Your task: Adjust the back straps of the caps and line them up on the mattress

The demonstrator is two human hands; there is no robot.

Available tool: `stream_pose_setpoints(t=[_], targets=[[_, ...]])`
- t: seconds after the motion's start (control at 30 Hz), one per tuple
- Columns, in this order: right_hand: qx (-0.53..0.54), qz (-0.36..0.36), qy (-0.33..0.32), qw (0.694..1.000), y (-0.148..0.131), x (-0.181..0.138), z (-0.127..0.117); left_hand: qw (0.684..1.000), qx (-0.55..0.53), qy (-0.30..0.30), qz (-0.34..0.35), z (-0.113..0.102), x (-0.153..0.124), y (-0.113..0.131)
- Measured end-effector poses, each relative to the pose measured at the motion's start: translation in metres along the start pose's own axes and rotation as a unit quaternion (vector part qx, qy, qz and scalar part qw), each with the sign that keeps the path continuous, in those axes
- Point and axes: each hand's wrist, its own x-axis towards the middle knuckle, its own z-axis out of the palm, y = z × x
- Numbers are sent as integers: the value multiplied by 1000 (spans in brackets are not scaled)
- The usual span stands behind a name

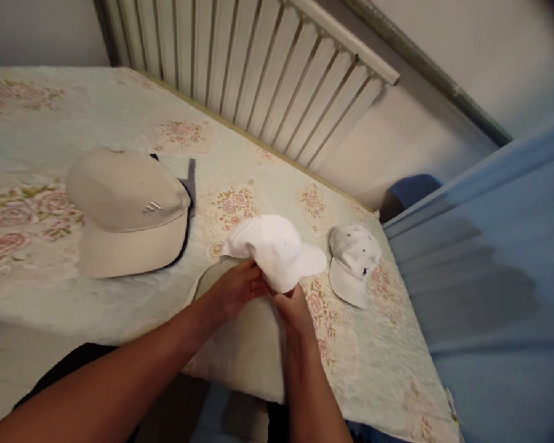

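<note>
White cap [281, 249] is up in front of me, over the near part of the floral cover [263, 363], between the other two caps. Both my grips have hold of it: left grip [240, 289] under the edge of the crown, right grip [295, 311] pinching low near the brim. Some fingertips hidden behind fabric, so exact hold can't be told.

Risks, my guess: soft crown could buckle or crease if I squeeze or pull unevenly. Hold is all at the lower edge, so the cap might tip or slip if one side lets go. Swinging right could knock the off-white cap [351, 261], which lies near the brim. Beige cap [120, 200] is farther off, less likely to get bumped.

Materials: white cap looks like plain matte cloth, rounded crown with a dent, short curved brim. Off-white one: small dark emblem, eyelets, slightly crumpled. Beige one: smooth, domed, broad brim, striped mark, grey strap [192, 175] sticking out behind. Cover looks padded, softly wrinkled, rose-printed. Blue curtain [480, 277] hangs in loose folds.
</note>
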Motion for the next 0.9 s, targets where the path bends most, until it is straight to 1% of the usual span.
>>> stream_pose_setpoints(t=[0.03,0.1,0.17,0.27,0.33,0.4,0.47,0.57,0.67,0.7,0.73,0.8,0.87,0.9], targets=[[-46,-2,9,999,2,-1,0,1000,8,-2,1,0,0,-1],[-116,-32,47,992,5,-3,2,999,31,-6,8,1,-1,-3],[-150,-64,97,982,6,-3,4,997,73,3,10,2,-3,-4],[-154,-82,156,972,8,-2,6,989,147,22,-4,5,-7,-4],[-138,-83,175,971,10,-1,3,981,192,28,-12,7,-11,-5],[-108,-83,179,974,11,0,0,969,244,30,-4,7,-15,-7],[-71,-87,166,980,10,1,-1,951,308,26,23,6,-22,-8],[-40,-84,159,983,6,3,-1,908,409,5,89,3,-35,-4],[-21,-81,169,982,0,6,-1,856,494,-16,152,-2,-49,9],[-12,-85,169,982,-1,7,-2,844,509,-12,169,-4,-53,15],[-4,-86,167,982,-2,7,-2,836,516,6,187,-6,-57,20],[7,-80,164,983,-4,8,-4,829,511,70,216,-10,-64,30],[15,-66,161,985,-5,9,-6,832,486,124,236,-14,-69,37],[19,-60,159,985,-5,9,-7,838,469,138,243,-16,-70,39]])
